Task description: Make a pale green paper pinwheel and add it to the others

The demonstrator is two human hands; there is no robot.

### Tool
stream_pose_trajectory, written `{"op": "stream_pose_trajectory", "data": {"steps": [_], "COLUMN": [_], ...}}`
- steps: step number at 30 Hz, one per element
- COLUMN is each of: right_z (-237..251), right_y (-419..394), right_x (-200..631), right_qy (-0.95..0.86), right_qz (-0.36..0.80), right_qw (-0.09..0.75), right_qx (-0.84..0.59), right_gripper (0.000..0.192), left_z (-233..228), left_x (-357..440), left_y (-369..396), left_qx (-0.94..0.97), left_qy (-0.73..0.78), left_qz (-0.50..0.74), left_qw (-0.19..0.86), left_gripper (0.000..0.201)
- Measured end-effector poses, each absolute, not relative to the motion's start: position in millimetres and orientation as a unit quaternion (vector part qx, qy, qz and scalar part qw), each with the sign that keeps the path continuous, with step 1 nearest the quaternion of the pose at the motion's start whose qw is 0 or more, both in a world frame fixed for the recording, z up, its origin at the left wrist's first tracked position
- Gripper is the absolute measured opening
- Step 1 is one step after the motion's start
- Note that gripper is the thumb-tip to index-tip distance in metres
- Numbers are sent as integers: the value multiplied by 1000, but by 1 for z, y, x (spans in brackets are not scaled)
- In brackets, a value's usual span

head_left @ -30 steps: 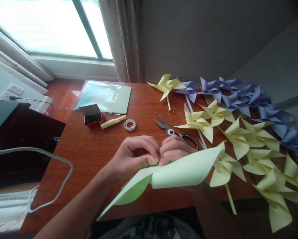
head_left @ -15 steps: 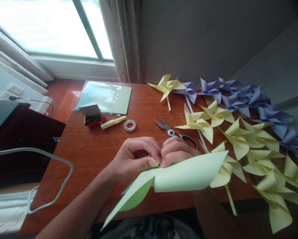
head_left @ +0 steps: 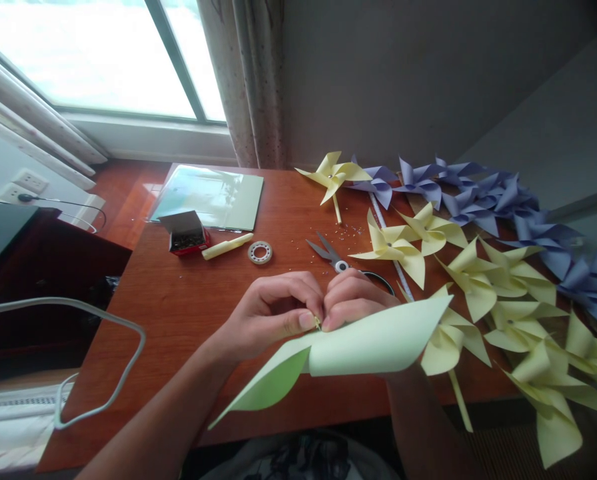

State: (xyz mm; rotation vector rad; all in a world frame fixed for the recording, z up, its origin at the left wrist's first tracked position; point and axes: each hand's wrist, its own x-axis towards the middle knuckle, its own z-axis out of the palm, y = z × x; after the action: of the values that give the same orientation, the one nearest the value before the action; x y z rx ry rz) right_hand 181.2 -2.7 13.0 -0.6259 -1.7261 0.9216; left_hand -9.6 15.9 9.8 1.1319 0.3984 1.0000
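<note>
Open box (head_left: 186,231) apparently holds pins

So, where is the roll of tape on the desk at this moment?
In the head view the roll of tape lies flat on the desk, left of the scissors and right of the yellow marker.
</note>
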Motion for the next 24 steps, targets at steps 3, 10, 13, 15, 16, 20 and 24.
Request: {"op": "stream_pose_trajectory", "data": {"steps": [3,10,13,15,16,20,24], "right_z": [14,12,12,12,12,11,10], "right_y": [-3,-4,-4,-4,-4,-2,-2], "right_x": [182,182,181,181,181,181,181], "right_qy": [-723,-724,-724,-724,-723,-727,-730], "right_qz": [380,369,363,359,356,346,340], "right_qw": [512,515,515,518,521,525,523], "right_qx": [-266,-275,-282,-282,-280,-277,-279], "right_gripper": [7,3,3,5,6,4,2], "left_z": [9,8,9,9,9,8,8], "left_x": [-10,-9,-8,-8,-8,-7,-6], "left_y": [16,16,16,15,15,16,17], "left_qx": [510,496,490,485,483,480,491], "left_qy": [177,178,180,182,180,173,182], "left_qz": [447,448,451,452,453,459,464], "left_qw": [713,722,724,726,727,727,714], "left_gripper": [4,5,5,5,5,4,5]}}
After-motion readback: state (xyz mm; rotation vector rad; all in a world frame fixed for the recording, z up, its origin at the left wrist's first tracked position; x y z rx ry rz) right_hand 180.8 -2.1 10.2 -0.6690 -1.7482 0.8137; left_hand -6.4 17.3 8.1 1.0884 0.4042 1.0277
